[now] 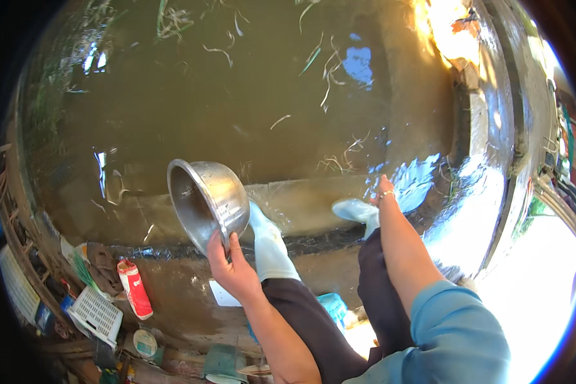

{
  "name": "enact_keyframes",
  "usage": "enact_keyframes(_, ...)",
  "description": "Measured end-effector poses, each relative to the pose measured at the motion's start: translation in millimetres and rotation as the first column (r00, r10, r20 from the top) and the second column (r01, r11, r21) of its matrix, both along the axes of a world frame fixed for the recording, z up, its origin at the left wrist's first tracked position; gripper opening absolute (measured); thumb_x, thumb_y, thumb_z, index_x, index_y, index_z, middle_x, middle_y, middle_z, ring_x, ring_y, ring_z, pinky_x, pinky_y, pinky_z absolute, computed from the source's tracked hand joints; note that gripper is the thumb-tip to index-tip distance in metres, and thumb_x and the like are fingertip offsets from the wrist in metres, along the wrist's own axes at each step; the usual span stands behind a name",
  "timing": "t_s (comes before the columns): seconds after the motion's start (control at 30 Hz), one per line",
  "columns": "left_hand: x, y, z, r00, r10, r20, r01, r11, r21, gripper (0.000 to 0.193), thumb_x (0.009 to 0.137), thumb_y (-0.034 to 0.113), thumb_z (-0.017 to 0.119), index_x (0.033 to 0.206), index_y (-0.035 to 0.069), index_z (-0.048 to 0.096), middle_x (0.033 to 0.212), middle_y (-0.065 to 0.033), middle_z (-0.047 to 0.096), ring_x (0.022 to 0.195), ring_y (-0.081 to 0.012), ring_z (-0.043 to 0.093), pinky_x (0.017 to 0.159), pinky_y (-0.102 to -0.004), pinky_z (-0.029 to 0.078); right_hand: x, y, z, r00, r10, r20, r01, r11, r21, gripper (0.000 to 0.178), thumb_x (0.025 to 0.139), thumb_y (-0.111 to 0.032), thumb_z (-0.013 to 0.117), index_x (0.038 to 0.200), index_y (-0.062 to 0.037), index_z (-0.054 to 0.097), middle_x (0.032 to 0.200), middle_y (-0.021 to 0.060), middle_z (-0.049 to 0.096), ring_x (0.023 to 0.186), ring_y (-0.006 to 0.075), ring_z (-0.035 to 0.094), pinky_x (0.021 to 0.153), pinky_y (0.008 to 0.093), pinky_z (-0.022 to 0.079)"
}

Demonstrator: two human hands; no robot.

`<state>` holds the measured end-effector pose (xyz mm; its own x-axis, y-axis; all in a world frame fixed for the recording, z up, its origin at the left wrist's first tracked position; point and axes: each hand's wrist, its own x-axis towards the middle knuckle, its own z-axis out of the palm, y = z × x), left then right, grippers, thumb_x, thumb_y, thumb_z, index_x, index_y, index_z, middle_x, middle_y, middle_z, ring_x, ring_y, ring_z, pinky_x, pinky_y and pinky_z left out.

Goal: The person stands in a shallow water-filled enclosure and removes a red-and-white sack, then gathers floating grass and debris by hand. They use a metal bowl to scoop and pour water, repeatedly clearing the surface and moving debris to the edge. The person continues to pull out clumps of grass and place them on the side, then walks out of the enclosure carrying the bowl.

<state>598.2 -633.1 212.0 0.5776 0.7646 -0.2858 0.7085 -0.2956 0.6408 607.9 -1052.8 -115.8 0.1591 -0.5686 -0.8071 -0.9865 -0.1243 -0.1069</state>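
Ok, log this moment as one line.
left hand: holds metal basin by edge, basin tilted | right hand: near murky water, contact unclear | pale boots: worn

Wears a soft blue top (461,329) with a loose short sleeve (432,304) on the right; shows dark, brownish-black trousers (310,313) below, plain and fairly slim; has pale blue boots (272,251), smooth, round-toed and rather tall; displays a thin, light bracelet (388,193) round the right wrist (388,200); leaves both forearms (280,323) bare.
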Motion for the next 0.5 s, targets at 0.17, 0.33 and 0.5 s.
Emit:
enact_keyframes(0.17,17,52,-51,0.993,-0.118,-0.009,0.117,0.989,-0.094,0.020,0.087,0.003,0.061,0.107,-0.001,0.061,0.103,-0.0060,0.062,0.084,-0.0157,0.056,0.074,-0.0263,0.045,50,166,-73,0.849,-0.481,0.219,0.430,0.869,0.244,0.054,0.090,-0.045,0.052,0.133,-0.0139,0.043,0.127,0.0112,0.050,0.109,0.0292,0.052,0.079,0.0463,0.051)
enact_keyframes(0.33,37,89,-61,0.949,-0.300,-0.095,0.291,0.952,-0.093,0.019,0.088,0.004,0.061,0.106,-0.001,0.062,0.102,-0.0076,0.062,0.086,-0.0167,0.057,0.078,-0.0279,0.046,223,340,-8,0.728,-0.575,0.374,0.216,0.709,0.671,0.052,0.090,-0.038,0.057,0.132,-0.0103,0.043,0.126,0.0119,0.051,0.112,0.0250,0.052,0.089,0.0426,0.048)
enact_keyframes(0.5,55,91,-83,0.936,-0.345,-0.067,0.333,0.931,-0.151,0.019,0.087,0.007,0.063,0.104,-0.001,0.061,0.100,-0.0106,0.062,0.085,-0.0210,0.057,0.077,-0.0311,0.046,262,354,111,0.181,0.688,0.703,-0.603,0.643,-0.473,0.059,0.089,-0.034,0.057,0.139,-0.0098,0.037,0.142,0.0171,0.039,0.130,0.0336,0.038,0.106,0.0393,0.034)
